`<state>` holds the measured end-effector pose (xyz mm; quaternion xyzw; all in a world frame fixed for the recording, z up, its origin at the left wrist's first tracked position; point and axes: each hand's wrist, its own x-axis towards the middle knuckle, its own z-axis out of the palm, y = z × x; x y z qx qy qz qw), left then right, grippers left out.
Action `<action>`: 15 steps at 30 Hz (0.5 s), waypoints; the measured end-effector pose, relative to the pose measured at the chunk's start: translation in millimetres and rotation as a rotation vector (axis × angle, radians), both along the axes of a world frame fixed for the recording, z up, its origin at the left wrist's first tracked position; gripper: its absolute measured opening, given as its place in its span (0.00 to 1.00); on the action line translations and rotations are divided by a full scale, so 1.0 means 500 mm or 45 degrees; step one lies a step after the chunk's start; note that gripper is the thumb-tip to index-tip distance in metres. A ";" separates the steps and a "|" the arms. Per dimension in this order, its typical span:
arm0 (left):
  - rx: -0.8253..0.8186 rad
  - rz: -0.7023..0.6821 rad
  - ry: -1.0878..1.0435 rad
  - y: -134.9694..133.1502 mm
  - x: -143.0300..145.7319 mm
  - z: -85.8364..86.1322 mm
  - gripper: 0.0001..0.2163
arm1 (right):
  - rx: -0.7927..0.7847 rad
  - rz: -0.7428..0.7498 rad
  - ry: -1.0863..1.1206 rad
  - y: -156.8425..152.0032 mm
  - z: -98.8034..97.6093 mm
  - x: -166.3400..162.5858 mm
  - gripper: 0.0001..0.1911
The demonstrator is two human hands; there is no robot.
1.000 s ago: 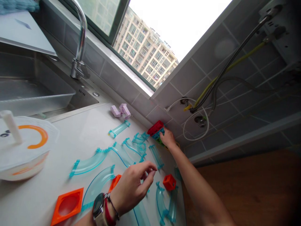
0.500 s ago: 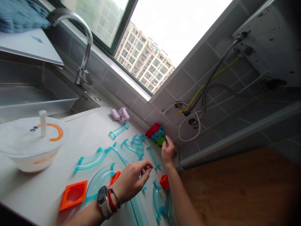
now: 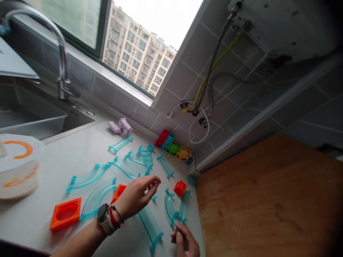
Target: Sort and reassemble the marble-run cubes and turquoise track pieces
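Observation:
My left hand [image 3: 139, 195], a watch and red band at its wrist, hovers above the counter with fingers curled towards the thumb; nothing shows in it. Beneath it lies a long clear-blue track piece [image 3: 151, 226], partly hidden. Close to the front, my right hand [image 3: 187, 242] has its fingers bent in against the thumb; whatever they may hold is hidden. Just beyond its fingertips are a curved blue track [image 3: 169, 205] and a straight blue track [image 3: 184, 207]; contact is unclear. An orange cube block [image 3: 180, 187] sits behind these.
Several blue track pieces [image 3: 92, 176] spread leftward, near an orange square frame [image 3: 65, 214]. Coloured blocks [image 3: 174, 148] line the wall, with lilac pieces [image 3: 120, 126] farther left. A lidded tub [image 3: 20, 175], sink [image 3: 53, 125] and faucet [image 3: 63, 64] stand left; a wooden surface [image 3: 254, 200] lies right.
My right hand has drawn back from the coloured block row to the tracks near the front. My left hand stays over the tracks, still curled. The view has turned to the right.

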<state>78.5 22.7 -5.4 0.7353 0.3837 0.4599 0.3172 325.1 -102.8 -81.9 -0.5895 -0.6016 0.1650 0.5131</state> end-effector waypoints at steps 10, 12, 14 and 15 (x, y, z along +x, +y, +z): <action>-0.017 0.241 0.040 0.129 0.104 0.120 0.15 | -0.012 0.095 0.301 0.019 0.019 -0.008 0.15; -0.043 0.416 0.102 0.226 0.150 0.139 0.24 | -0.012 0.077 0.352 0.020 0.016 -0.006 0.14; -0.103 0.606 0.194 0.327 0.191 0.151 0.36 | 0.000 0.099 0.348 0.022 0.009 -0.006 0.13; -0.139 0.681 0.242 0.372 0.207 0.156 0.41 | 0.008 0.115 0.337 0.023 0.004 -0.007 0.12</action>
